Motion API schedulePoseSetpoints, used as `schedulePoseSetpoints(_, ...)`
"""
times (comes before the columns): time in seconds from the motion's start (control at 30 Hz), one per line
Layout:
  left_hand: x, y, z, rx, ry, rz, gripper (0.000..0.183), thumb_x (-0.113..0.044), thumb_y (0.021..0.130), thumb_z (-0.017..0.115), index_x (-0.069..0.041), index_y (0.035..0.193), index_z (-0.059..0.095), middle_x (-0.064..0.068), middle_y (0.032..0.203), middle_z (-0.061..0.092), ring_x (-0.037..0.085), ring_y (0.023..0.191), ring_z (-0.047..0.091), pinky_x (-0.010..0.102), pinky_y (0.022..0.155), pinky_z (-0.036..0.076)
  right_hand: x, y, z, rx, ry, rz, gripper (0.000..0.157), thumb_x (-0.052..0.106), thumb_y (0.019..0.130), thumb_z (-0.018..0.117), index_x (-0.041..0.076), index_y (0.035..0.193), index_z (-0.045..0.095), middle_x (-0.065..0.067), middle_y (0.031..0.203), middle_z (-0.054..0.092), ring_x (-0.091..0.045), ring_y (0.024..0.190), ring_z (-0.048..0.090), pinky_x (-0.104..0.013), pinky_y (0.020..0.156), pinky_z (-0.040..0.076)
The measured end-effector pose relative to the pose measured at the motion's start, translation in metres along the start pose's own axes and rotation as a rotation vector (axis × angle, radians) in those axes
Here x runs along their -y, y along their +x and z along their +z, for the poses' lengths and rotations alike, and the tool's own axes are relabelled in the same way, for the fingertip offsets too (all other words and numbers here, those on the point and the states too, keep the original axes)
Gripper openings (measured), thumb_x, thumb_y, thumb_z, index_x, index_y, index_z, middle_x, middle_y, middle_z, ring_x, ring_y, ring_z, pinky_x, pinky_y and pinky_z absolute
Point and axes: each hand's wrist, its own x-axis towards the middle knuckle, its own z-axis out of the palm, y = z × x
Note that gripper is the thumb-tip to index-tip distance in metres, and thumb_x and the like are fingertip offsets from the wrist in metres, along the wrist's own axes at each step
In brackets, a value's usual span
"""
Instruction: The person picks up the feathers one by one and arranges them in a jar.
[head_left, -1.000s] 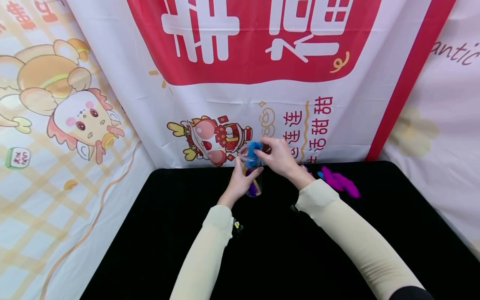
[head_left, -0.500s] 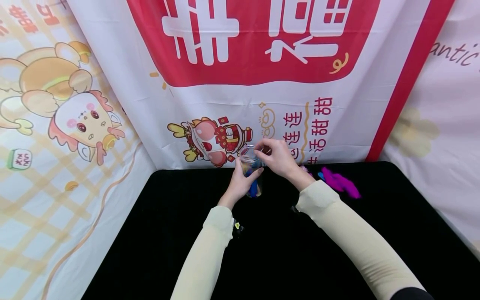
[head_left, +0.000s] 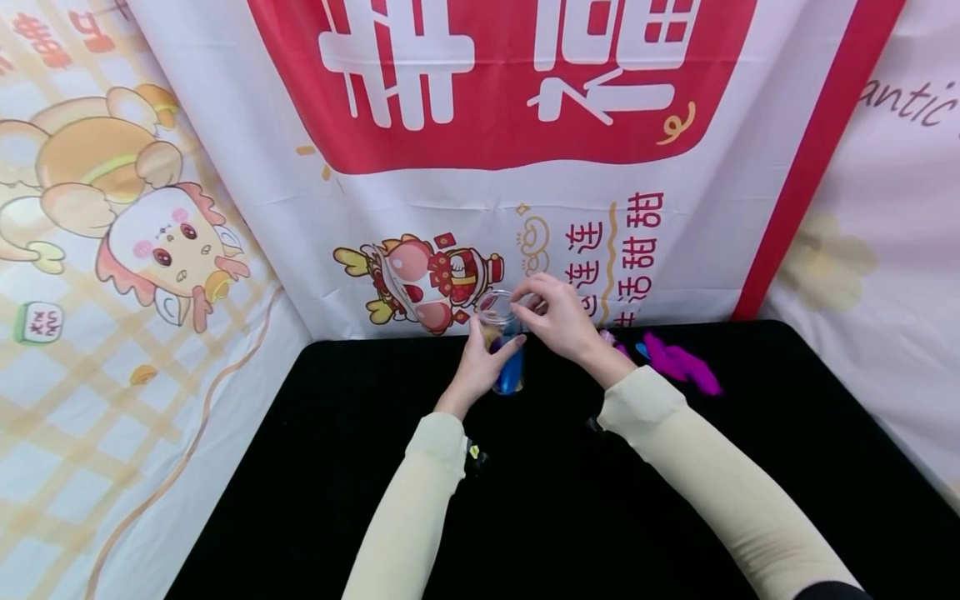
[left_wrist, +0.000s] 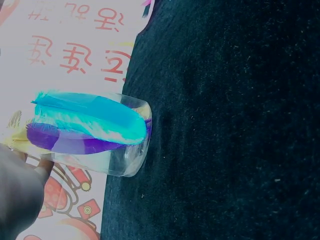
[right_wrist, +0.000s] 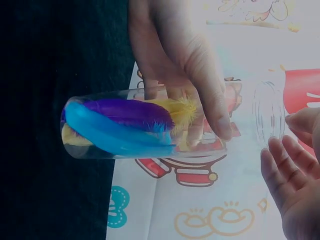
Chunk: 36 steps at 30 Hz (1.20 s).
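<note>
Black tabletop (head_left: 375,475): here's the latest above it: the blue feather that poked out of the jar's mouth a second ago is now down inside, so that one counts as loaded! Surface matte, faintly fuzzy, flecked with pale specks.
White banner (head_left: 352,196): creased cloth hanging behind, with a big red printed panel.
Jar (right_wrist: 270,115): clear, smooth, straight-sided cylinder, ringed at its open mouth, roughly upright. Glass or plastic? Can't tell, nor whether its base meets the table.
Left hand (head_left: 476,371): wrapped round the jar's upper body, thumb on one side, fingers round the other.
Right hand (head_left: 555,317): half-curled just beside the rim, thumb and fingertips a little apart, no feather visible between them; touching the rim is too close to call.
Magenta pieces (head_left: 678,364): feather-like, out on the table to the right, well apart from the jar.
Blue feather (right_wrist: 115,132): broad, glossy, curved, pressed along the jar wall, fringed at one end.
Purple feather (right_wrist: 125,110): beside the blue, smooth-bladed.
Yellow feather (right_wrist: 182,112): partly hidden, wispy tuft towards the mouth.
</note>
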Motion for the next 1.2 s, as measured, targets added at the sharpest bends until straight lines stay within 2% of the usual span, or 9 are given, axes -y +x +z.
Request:
schedulePoseSetpoints(0.23, 0.002, 0.002, 0.0, -0.012, 0.009, -0.004, 0.08, -0.054, 0.089, 0.076, -0.021, 0.145, 0.03, 0.008, 0.145, 0.047, 0.03, 0.132, 0.051, 0.05, 0.111, 0.041, -0.004, -0.01, -0.01, 0.022, -0.025, 0.004, 0.007, 0.006, 0.093, 0.074, 0.005, 0.099, 0.074, -0.007, 0.107, 0.067, -0.018, 0.079, 0.065, -0.037, 0.073, 0.059)
schedulePoseSetpoints(0.4, 0.003, 0.001, -0.001, -0.012, 0.016, 0.021, 0.083, -0.052, 0.09, 0.076, -0.016, 0.147, 0.029, 0.011, 0.146, 0.047, 0.036, 0.135, 0.05, 0.051, 0.113, 0.039, -0.006, -0.019, -0.018, 0.053, -0.058, 0.029, 0.006, 0.008, 0.093, 0.074, 0.008, 0.099, 0.073, -0.005, 0.108, 0.067, -0.017, 0.079, 0.065, -0.035, 0.072, 0.059)
schedulePoseSetpoints(0.53, 0.001, 0.001, -0.001, -0.009, 0.004, 0.006, 0.086, -0.055, 0.089, 0.076, -0.016, 0.148, 0.027, 0.013, 0.146, 0.047, 0.04, 0.135, 0.048, 0.054, 0.113, 0.039, -0.01, -0.023, -0.023, 0.068, -0.07, 0.04, 0.006, 0.01, 0.094, 0.074, 0.008, 0.099, 0.073, -0.006, 0.11, 0.067, -0.019, 0.08, 0.067, -0.033, 0.071, 0.059)
schedulePoseSetpoints(0.63, 0.0, 0.0, -0.001, -0.007, 0.007, -0.008, 0.086, -0.057, 0.088, 0.075, -0.018, 0.148, 0.027, 0.012, 0.146, 0.047, 0.036, 0.134, 0.05, 0.053, 0.113, 0.039, -0.013, -0.026, -0.027, 0.081, -0.066, 0.062, 0.006, 0.01, 0.095, 0.074, 0.008, 0.1, 0.073, -0.005, 0.111, 0.067, -0.02, 0.08, 0.067, -0.034, 0.072, 0.058)
schedulePoseSetpoints(0.77, -0.001, 0.0, 0.0, -0.007, 0.019, -0.023, 0.082, -0.057, 0.088, 0.075, -0.022, 0.146, 0.028, 0.01, 0.147, 0.047, 0.03, 0.133, 0.05, 0.051, 0.114, 0.038, -0.016, -0.03, -0.032, 0.089, -0.07, 0.082, 0.007, 0.01, 0.094, 0.075, 0.009, 0.101, 0.073, -0.005, 0.11, 0.066, -0.017, 0.079, 0.065, -0.035, 0.072, 0.058)
schedulePoseSetpoints(1.0, -0.002, 0.0, -0.001, 0.0, 0.002, -0.039, 0.081, -0.049, 0.093, 0.074, -0.02, 0.15, 0.025, 0.012, 0.148, 0.046, 0.032, 0.134, 0.049, 0.052, 0.114, 0.037, -0.022, -0.036, -0.038, 0.086, -0.103, 0.062, 0.008, 0.009, 0.093, 0.076, 0.009, 0.1, 0.074, -0.006, 0.103, 0.066, -0.019, 0.079, 0.065, -0.035, 0.072, 0.058)
schedulePoseSetpoints(1.2, -0.002, 0.0, -0.001, 0.002, 0.006, -0.05, 0.084, -0.058, 0.089, 0.074, -0.022, 0.148, 0.026, 0.011, 0.148, 0.046, 0.031, 0.133, 0.05, 0.052, 0.114, 0.038, -0.026, -0.04, -0.041, 0.096, -0.106, 0.076, 0.007, 0.01, 0.092, 0.076, 0.011, 0.099, 0.073, -0.008, 0.1, 0.065, -0.019, 0.078, 0.064, -0.039, 0.072, 0.058)
